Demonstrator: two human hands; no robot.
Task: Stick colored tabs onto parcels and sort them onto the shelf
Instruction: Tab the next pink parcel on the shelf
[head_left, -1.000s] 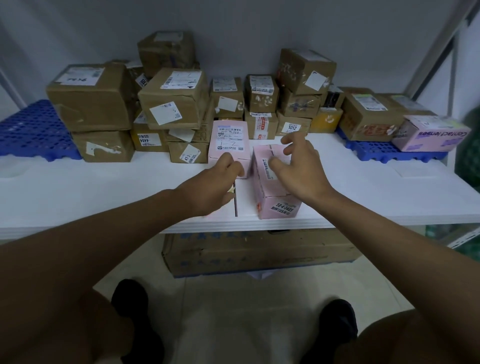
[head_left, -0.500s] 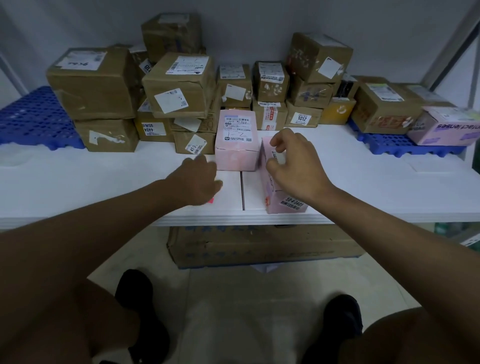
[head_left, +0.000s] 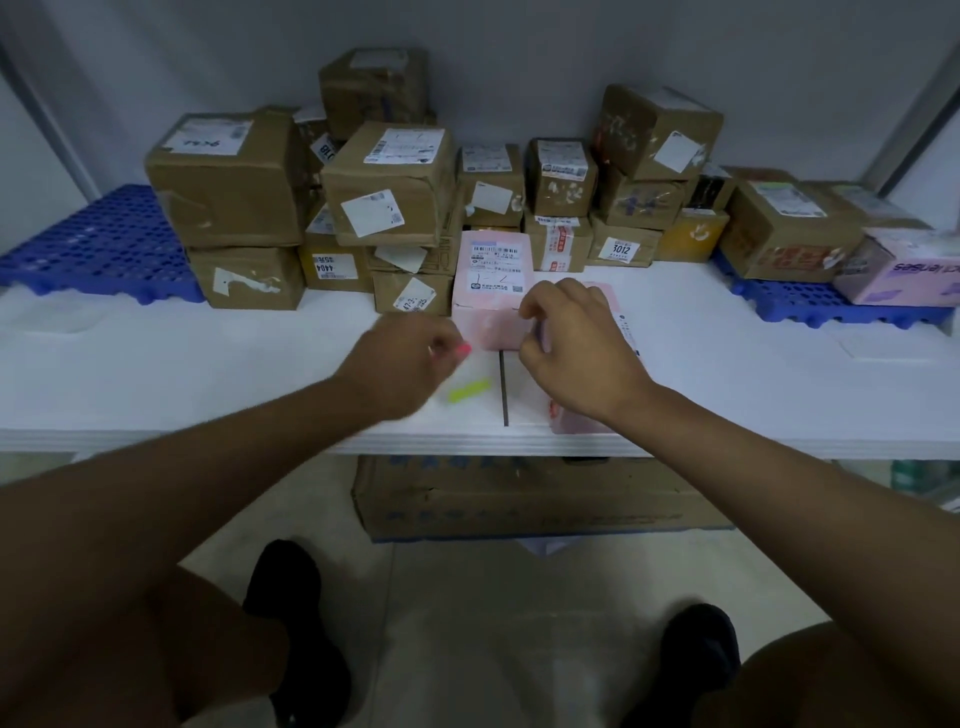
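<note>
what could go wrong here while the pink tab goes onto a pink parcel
1. The left hand pinches the pink tab only at its tip, so it may curl or stick to the fingers before reaching a parcel.
2. The front pink parcel under the right hand sits at the shelf edge; a push might tip it off.
3. The yellow-green tab lies loose on the shelf below the left hand and may get swept away.

Matt brown cardboard parcels (head_left: 228, 179) with white paper labels; smooth pink box (head_left: 491, 291); perforated blue plastic pallet (head_left: 98, 244); smooth white shelf (head_left: 208, 374).
</note>
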